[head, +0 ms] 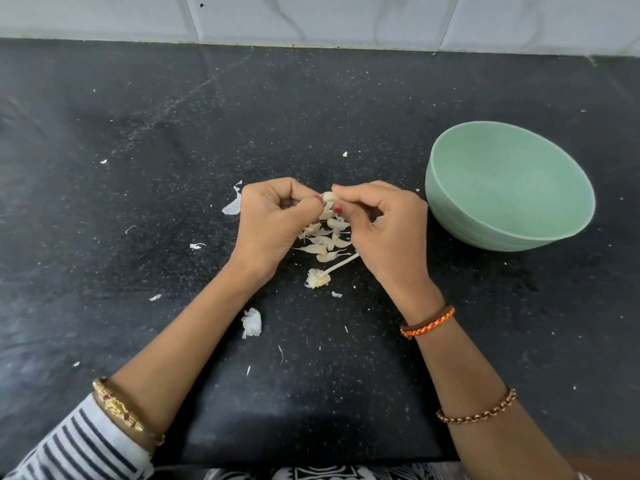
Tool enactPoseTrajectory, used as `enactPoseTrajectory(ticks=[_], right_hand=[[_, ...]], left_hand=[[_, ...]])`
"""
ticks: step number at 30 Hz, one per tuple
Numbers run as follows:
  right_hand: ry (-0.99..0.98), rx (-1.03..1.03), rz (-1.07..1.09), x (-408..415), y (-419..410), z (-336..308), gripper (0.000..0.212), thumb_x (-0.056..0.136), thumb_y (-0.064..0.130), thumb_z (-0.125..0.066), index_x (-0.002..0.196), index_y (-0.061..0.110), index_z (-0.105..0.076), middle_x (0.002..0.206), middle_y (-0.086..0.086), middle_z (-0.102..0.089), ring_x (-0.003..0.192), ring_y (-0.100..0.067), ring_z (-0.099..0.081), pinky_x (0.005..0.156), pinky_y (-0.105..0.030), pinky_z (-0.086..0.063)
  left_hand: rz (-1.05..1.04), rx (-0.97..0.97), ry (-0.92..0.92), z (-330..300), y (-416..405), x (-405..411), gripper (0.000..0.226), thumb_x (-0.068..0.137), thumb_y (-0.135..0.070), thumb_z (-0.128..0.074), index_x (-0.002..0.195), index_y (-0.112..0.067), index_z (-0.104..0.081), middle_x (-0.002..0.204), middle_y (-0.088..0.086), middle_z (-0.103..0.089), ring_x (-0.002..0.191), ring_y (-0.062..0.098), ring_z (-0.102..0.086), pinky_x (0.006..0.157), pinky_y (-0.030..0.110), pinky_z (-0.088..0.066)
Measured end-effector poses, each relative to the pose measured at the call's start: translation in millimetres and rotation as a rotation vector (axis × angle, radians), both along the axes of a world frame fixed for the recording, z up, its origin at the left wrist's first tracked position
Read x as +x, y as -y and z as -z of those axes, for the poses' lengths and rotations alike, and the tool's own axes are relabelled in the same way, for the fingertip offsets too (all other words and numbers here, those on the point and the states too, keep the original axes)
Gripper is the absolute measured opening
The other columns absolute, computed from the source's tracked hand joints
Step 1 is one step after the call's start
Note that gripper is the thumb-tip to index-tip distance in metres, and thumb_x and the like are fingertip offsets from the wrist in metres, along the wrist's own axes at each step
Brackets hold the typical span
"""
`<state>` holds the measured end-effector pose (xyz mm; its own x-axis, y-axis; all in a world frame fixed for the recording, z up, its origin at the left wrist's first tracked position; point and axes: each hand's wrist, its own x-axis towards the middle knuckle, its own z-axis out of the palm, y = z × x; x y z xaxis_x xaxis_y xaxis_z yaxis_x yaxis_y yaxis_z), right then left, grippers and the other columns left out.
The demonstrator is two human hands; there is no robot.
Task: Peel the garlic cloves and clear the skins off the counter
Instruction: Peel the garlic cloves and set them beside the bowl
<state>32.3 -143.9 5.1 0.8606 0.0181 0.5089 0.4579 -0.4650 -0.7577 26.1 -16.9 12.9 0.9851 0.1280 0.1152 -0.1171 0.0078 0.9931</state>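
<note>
Black counter (138,168); clove (328,196) half-hidden between fingertips.

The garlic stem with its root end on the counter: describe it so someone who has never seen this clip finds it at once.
Start at the green bowl on the black counter and look left to the two hands. Just nearer the person than the pile of cloves between them lies the garlic stem. It alone is a thin pale stick ending in a frilly root knob.

Left hand (273,220) and right hand (384,220) pinch a garlic clove (328,197) above the heap of cloves (325,240)
</note>
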Motion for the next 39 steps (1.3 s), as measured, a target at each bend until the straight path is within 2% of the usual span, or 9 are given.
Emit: enactPoseTrajectory(ticks=[4, 10, 16, 21, 24, 28, 34, 36, 39], right_hand=[[-0.021, -0.013, -0.033, -1, 0, -4, 0.017, 0.078, 0.003, -0.064, 0.09, 0.01, -0.074, 0.078, 0.003, -0.07, 0.077, -0.006, -0.062, 0.065, -0.015, -0.049], [-0.238, 0.326, -0.166, -4, -3, -13, 0.029, 0.081, -0.006, -0.064, 0.089, 0.021, -0.068, 0.071, 0.015, -0.066, 0.067, 0.001, -0.062, 0.063, -0.013, -0.05], [-0.338, 0.547, -0.153, -2, 1, -17, 0.027, 0.084, -0.007, -0.059, 0.083, 0.019, -0.069, 0.067, 0.013, -0.067, 0.065, 0.002, -0.059, 0.065, -0.015, -0.049], [-0.214, 0.267, -0.052, -3, -3, -11, 0.026, 0.084, -0.005, -0.061, 0.092, 0.017, -0.071, 0.08, 0.013, -0.068, 0.077, 0.002, -0.064, 0.072, -0.014, -0.05], [-0.14, 0.142, -0.024, -5, -6, -7, 0.019, 0.083, -0.002, -0.063, 0.092, 0.011, -0.074, 0.082, 0.003, -0.07, 0.076, -0.002, -0.066, 0.069, -0.014, -0.05], [-0.117, 0.141, -0.025, -6, -5, -7, 0.012, 0.08, 0.001, -0.068, 0.086, 0.009, -0.073, 0.073, 0.009, -0.067, 0.067, -0.001, -0.065, 0.061, -0.011, -0.049], [-0.17, 0.166, -0.064, -4, -2, -10, 0.022, 0.079, -0.007, -0.065, 0.085, 0.012, -0.072, 0.073, 0.017, -0.064, 0.07, 0.003, -0.064, 0.064, -0.01, -0.048], [-0.239, 0.247, -0.11, -4, -2, -14, 0.025, 0.08, -0.009, -0.064, 0.082, 0.014, -0.071, 0.071, 0.014, -0.065, 0.069, 0.002, -0.064, 0.063, -0.011, -0.048], [-0.503, 0.601, -0.323, -5, 1, -21, 0.027, 0.08, -0.011, -0.057, 0.075, 0.013, -0.068, 0.062, 0.007, -0.066, 0.062, -0.001, -0.062, 0.062, -0.014, -0.049]], left_hand=[[0.011, -0.028, -0.02, -3, 1, -1, 0.018, 0.068, 0.002, -0.061, 0.054, -0.007, -0.055, 0.041, -0.013, -0.048, 0.041, -0.001, -0.036, 0.042, 0.012, -0.03], [-0.042, -0.032, -0.026, -3, 0, 1, 0.03, 0.076, 0.013, -0.056, 0.053, -0.004, -0.049, 0.05, 0.003, -0.043, 0.044, 0.002, -0.037, 0.047, 0.008, -0.036], [-0.145, -0.01, -0.071, 0, -8, 5, 0.025, 0.062, -0.011, -0.054, 0.04, -0.021, -0.048, 0.041, -0.01, -0.043, 0.054, 0.01, -0.044, 0.046, 0.013, -0.035], [-0.063, 0.07, 0.005, -3, -7, 0, 0.038, 0.085, -0.015, -0.062, 0.049, -0.008, -0.051, 0.043, -0.009, -0.05, 0.042, 0.0, -0.043, 0.045, 0.011, -0.034], [0.053, 0.079, 0.023, -6, -3, -3, 0.025, 0.079, -0.032, -0.061, 0.062, -0.014, -0.065, 0.05, -0.01, -0.06, 0.047, 0.0, -0.048, 0.047, 0.011, -0.036], [0.084, 0.071, 0.045, -4, -4, -2, 0.004, 0.079, -0.015, -0.066, 0.075, -0.015, -0.066, 0.059, -0.016, -0.065, 0.053, -0.004, -0.054, 0.05, 0.008, -0.039], [0.051, -0.02, -0.022, -6, -5, -1, 0.012, 0.079, 0.0, -0.064, 0.073, -0.011, -0.065, 0.057, -0.012, -0.065, 0.051, -0.003, -0.054, 0.049, 0.009, -0.038], [0.037, -0.077, -0.039, -6, -5, -1, 0.015, 0.078, -0.004, -0.065, 0.068, -0.014, -0.069, 0.057, -0.011, -0.065, 0.051, -0.002, -0.049, 0.048, 0.011, -0.037], [0.033, -0.208, -0.047, -8, -7, -1, 0.016, 0.071, -0.018, -0.064, 0.056, -0.02, -0.072, 0.061, -0.009, -0.066, 0.057, 0.003, -0.047, 0.049, 0.013, -0.037]])
